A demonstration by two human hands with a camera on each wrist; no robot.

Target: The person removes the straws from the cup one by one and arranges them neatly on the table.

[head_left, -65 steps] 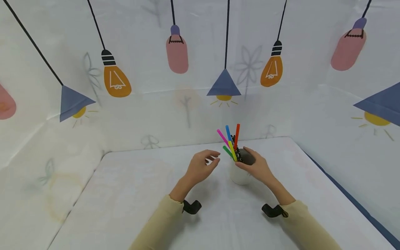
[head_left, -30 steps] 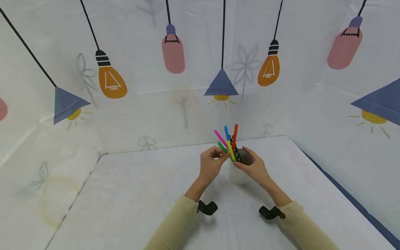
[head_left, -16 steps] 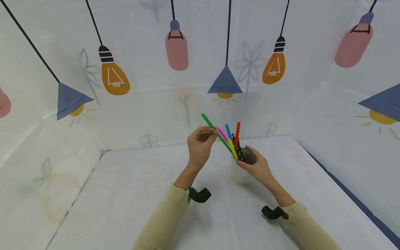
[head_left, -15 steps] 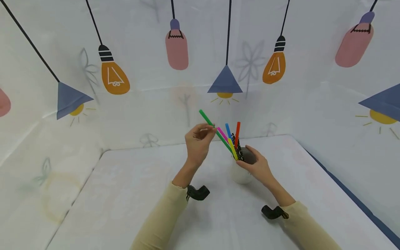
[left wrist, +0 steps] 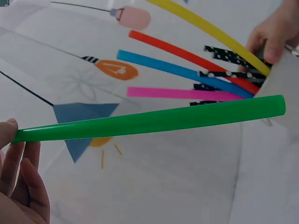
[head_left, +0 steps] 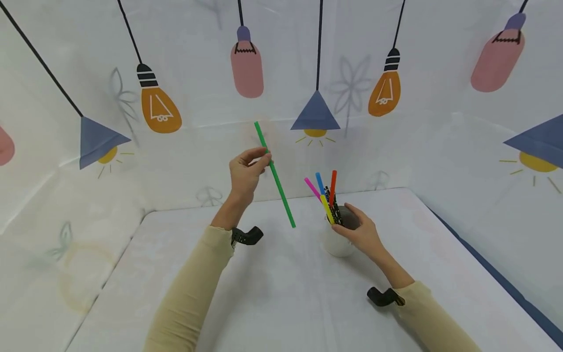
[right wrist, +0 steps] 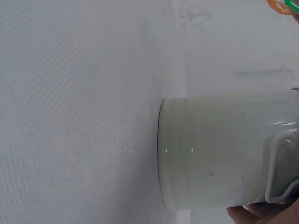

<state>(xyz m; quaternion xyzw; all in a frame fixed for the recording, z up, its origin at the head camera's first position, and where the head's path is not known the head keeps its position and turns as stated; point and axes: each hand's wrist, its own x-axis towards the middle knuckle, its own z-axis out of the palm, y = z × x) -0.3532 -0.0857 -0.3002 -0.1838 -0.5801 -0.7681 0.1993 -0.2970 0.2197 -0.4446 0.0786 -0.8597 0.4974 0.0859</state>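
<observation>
A long green drinking straw (head_left: 281,190) hangs at a slant in the air, pinched near its upper part by my left hand (head_left: 245,177) between thumb and fingers. The left wrist view shows its free end pointing away from the fingers. My right hand (head_left: 364,235) grips the rim of a white mug (head_left: 336,246), which stands upright on the table. Leaning out of the mug are a pink straw (head_left: 313,188), a blue straw (head_left: 319,183), a red straw (head_left: 333,187), a yellow straw (head_left: 327,209) and several black dotted straws (left wrist: 229,57). The mug's handle (right wrist: 272,172) appears in the right wrist view.
A white-covered table (head_left: 281,293) lies under both hands. Behind it rises a white backdrop (head_left: 206,161) printed with lamps and bulbs. A dark blue strip (head_left: 484,271) runs along the table's right side.
My left hand reached to the mug, took hold of the green straw and drew it out, up and to the left. The right hand has stayed on the mug.
</observation>
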